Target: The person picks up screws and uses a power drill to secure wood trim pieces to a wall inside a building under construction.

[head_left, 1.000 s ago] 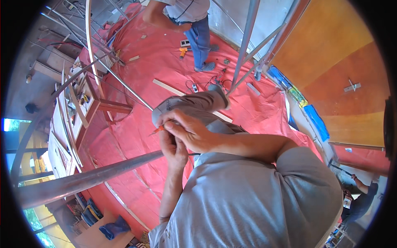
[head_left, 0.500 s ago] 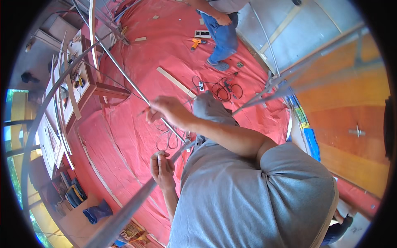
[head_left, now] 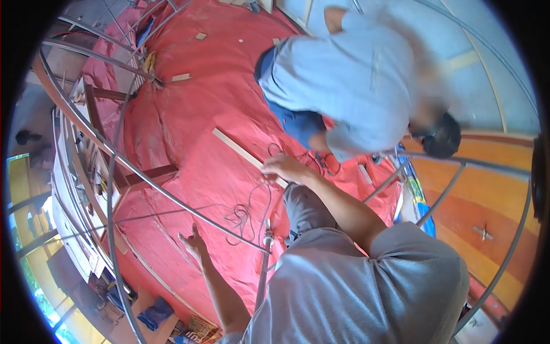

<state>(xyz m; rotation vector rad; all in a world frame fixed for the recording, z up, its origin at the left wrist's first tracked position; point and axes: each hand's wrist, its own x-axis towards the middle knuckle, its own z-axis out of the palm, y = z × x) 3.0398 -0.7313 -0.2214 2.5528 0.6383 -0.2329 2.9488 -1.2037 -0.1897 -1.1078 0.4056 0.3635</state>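
One left hand [head_left: 196, 245], fingers spread, apparently empty, seemingly between grips; right hand [head_left: 285, 168] curled, contents unclear, overlapping in view a wooden strip [head_left: 236, 148] within the edges of the red sheet [head_left: 200, 114]; gripping would require left-hand closure.

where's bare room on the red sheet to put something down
A wide patch of red sheet lies between the small wood block, the long wood strip and the brown wooden frame. A smaller one shows between your left forearm and the metal pole. Crowded: tangled cord between your left hand and right hand; a co-worker bending beyond.
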